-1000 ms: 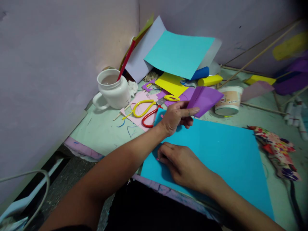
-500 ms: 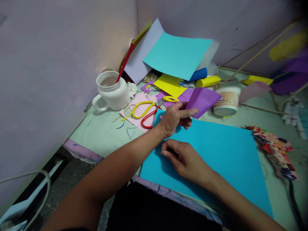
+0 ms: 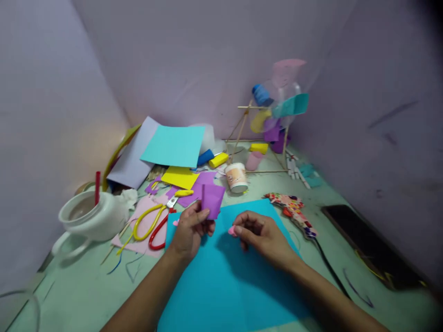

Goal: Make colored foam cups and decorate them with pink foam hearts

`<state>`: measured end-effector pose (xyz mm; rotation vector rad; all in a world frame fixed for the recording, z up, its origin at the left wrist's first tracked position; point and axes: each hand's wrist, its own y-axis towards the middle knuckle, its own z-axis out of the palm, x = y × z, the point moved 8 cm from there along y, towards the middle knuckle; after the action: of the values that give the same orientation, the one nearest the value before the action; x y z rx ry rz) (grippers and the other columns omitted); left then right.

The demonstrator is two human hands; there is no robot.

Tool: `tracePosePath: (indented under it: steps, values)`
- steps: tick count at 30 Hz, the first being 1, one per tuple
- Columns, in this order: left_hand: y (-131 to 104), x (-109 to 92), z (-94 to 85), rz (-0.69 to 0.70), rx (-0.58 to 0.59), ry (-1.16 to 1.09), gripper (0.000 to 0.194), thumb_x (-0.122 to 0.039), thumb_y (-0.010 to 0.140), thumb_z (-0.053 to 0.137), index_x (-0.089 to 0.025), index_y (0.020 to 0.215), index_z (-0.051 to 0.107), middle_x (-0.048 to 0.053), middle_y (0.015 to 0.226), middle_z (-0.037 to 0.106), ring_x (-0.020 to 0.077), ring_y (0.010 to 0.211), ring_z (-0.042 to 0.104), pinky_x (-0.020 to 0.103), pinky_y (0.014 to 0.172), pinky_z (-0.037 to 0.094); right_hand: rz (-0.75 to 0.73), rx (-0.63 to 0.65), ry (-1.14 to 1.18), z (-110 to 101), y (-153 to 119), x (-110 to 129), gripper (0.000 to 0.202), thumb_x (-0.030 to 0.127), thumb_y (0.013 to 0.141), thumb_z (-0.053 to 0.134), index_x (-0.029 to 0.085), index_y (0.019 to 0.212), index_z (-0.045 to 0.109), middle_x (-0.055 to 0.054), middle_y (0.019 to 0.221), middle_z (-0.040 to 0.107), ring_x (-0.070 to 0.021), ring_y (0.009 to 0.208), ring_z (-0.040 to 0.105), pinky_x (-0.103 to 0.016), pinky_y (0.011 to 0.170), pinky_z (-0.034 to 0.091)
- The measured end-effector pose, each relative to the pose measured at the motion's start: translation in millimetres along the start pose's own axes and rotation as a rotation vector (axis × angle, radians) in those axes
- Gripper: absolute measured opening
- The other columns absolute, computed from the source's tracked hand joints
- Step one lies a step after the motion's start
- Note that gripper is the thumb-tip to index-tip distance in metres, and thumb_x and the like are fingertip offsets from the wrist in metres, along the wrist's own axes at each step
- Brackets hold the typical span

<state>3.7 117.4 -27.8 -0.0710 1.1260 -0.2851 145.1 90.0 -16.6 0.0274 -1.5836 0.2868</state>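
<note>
My left hand (image 3: pixel 194 227) holds a folded purple paper piece (image 3: pixel 212 201) between thumb and fingers, above the blue sheet (image 3: pixel 221 281). To its right, my right hand (image 3: pixel 258 233) pinches a small pink piece (image 3: pixel 232 231) over the same sheet. Another bit of pink (image 3: pixel 176 222) lies at the sheet's upper left corner, beside my left hand. Yellow-handled scissors (image 3: pixel 148 221) and a red-handled pair (image 3: pixel 159 233) rest left of that hand, on pink paper scraps.
A white mug (image 3: pixel 104 221) with a red stick stands at the left. Behind are coloured papers (image 3: pixel 176 145), a paper cup (image 3: pixel 236 177) and a stick frame with coloured cups. A glue gun in patterned cloth (image 3: pixel 292 212) and a phone (image 3: pixel 370 244) lie right.
The view has swung right, showing the whole stick frame and the phone. My hands are farther apart, and a pink piece now shows in my right fingertips. The purple piece stays in my left hand.
</note>
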Motion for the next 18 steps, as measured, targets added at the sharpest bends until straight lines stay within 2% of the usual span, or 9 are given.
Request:
tracePosePath:
  steps: [4, 7, 10, 12, 14, 16, 18]
  values:
    - [-3, 4, -0.3, -0.011, -0.060, 0.117, 0.029, -0.025, 0.065, 0.074, -0.015, 0.089, 0.061, -0.005, 0.052, 0.058, 0.0080, 0.042, 0.049, 0.017, 0.039, 0.035, 0.047, -0.067, 0.334, -12, 6, -15, 0.036, 0.039, 0.060, 0.078, 0.015, 0.080, 0.062, 0.000, 0.064, 0.066, -0.0082, 0.044, 0.054, -0.022, 0.043, 0.046]
    - [-4, 5, -0.2, -0.011, -0.091, 0.149, 0.035, -0.026, 0.064, 0.077, -0.017, 0.094, 0.060, -0.006, 0.056, 0.060, 0.0084, 0.045, 0.051, 0.017, 0.040, 0.038, 0.065, -0.084, 0.390, -15, 7, -18, 0.039, 0.037, 0.057, 0.080, 0.013, 0.084, 0.065, 0.001, 0.064, 0.067, -0.0077, 0.045, 0.056, -0.021, 0.044, 0.047]
    - [-5, 9, 3.4, -0.025, -0.089, 0.128, 0.036, -0.026, 0.062, 0.079, -0.015, 0.092, 0.062, -0.004, 0.060, 0.062, 0.0090, 0.049, 0.053, 0.018, 0.045, 0.041, 0.104, -0.107, 0.396, -16, 6, -18, 0.037, 0.040, 0.057, 0.079, 0.014, 0.076, 0.061, 0.000, 0.065, 0.067, -0.0082, 0.044, 0.057, -0.020, 0.041, 0.045]
    - [-6, 12, 6.9, -0.050, -0.070, 0.102, 0.030, -0.026, 0.061, 0.079, -0.014, 0.085, 0.064, -0.001, 0.062, 0.063, 0.0098, 0.053, 0.054, 0.019, 0.049, 0.043, 0.145, -0.100, 0.340, -15, 6, -22, 0.034, 0.041, 0.058, 0.076, 0.016, 0.072, 0.057, 0.001, 0.063, 0.066, -0.0086, 0.040, 0.055, -0.020, 0.037, 0.043]
    - [-7, 15, 9.4, -0.082, -0.055, 0.065, 0.024, -0.027, 0.063, 0.078, -0.013, 0.078, 0.066, 0.001, 0.062, 0.064, 0.0107, 0.055, 0.055, 0.019, 0.051, 0.044, 0.152, -0.089, 0.180, -14, 8, -24, 0.026, 0.037, 0.062, 0.071, 0.016, 0.069, 0.057, 0.001, 0.061, 0.065, -0.0090, 0.040, 0.054, -0.020, 0.036, 0.041]
    - [-7, 17, 10.2, -0.112, -0.048, 0.026, 0.023, -0.031, 0.062, 0.078, -0.014, 0.074, 0.067, 0.002, 0.064, 0.065, 0.0120, 0.056, 0.056, 0.021, 0.052, 0.045, 0.113, -0.097, 0.003, -16, 9, -25, 0.014, 0.029, 0.066, 0.066, 0.016, 0.068, 0.061, -0.001, 0.062, 0.066, -0.0111, 0.046, 0.056, -0.021, 0.042, 0.043]
    - [-7, 18, 10.7, -0.154, -0.035, -0.032, 0.028, -0.034, 0.060, 0.079, -0.012, 0.075, 0.070, 0.006, 0.070, 0.068, 0.0132, 0.057, 0.057, 0.023, 0.051, 0.046, 0.015, -0.130, -0.156, -19, 10, -19, 0.008, 0.024, 0.069, 0.063, 0.016, 0.069, 0.067, -0.004, 0.069, 0.069, -0.0153, 0.060, 0.061, -0.026, 0.055, 0.047]
